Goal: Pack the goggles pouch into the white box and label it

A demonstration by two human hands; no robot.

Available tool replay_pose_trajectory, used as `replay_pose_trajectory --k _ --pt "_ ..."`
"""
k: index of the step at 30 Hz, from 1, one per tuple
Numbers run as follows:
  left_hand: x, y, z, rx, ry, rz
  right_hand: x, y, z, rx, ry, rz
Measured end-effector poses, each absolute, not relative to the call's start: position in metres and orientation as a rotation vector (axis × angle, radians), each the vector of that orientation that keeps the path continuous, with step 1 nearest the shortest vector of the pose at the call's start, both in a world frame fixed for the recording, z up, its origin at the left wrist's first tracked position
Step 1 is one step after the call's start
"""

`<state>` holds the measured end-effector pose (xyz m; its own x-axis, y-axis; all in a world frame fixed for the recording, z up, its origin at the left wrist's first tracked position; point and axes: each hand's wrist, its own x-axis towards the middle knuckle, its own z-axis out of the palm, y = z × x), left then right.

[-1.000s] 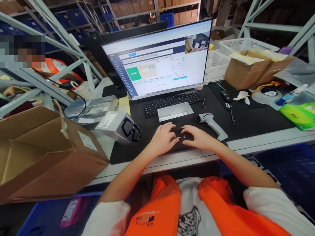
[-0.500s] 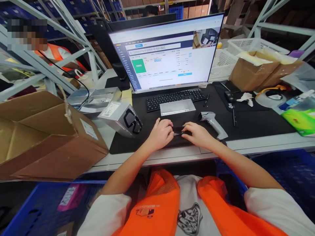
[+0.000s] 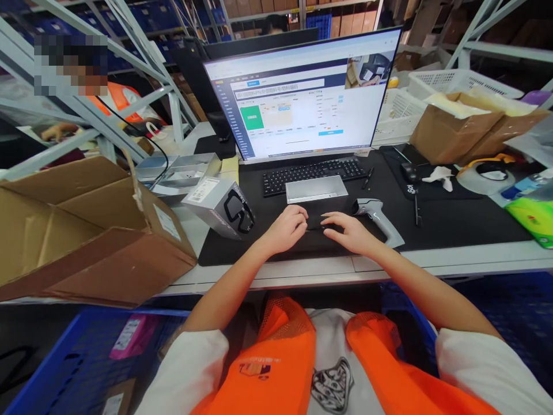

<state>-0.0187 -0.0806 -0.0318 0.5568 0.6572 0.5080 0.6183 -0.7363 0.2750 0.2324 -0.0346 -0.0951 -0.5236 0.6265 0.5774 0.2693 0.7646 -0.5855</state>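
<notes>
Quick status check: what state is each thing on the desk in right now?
Wide computer monitor: on, page displayed.
Large brown cardboard box: open, on its side.
Grey handheld barcode scanner: lying idle on the mat.
Left hand, right hand: fingers curled over a small dark item.

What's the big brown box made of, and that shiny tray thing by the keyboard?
The big brown box looks like plain corrugated cardboard: matte brown, with bent flaps and a scuffed edge. The tray in front of the keyboard seems to be brushed metal, perhaps aluminium: pale silver with a soft sheen, though silver-painted plastic can't be ruled out.
</notes>
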Motion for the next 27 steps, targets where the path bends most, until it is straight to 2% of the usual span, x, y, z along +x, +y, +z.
replay_pose_trajectory --k 3,5,12,18,24,27 --pt "-0.004 -0.078 -0.028 2.546 1.204 1.111 0.237 -0.031 -0.098 -0.762 -2.084 0.756" --pt "0.011 -0.078 -0.025 2.440 1.173 1.171 0.238 -0.037 -0.098 -0.786 -2.086 0.775" --pt "0.053 -0.086 -0.038 2.209 1.044 1.407 0.225 -0.067 -0.093 -0.890 -2.078 0.468" --pt "0.042 -0.085 -0.045 2.277 1.078 1.383 0.210 -0.055 -0.106 -0.701 -2.083 0.587" --pt "0.016 -0.096 -0.032 2.447 1.443 1.260 0.205 -0.048 -0.097 -0.636 -2.195 0.347" --pt "0.001 -0.101 -0.032 2.483 1.521 1.239 0.203 -0.047 -0.090 -0.616 -2.208 0.345"
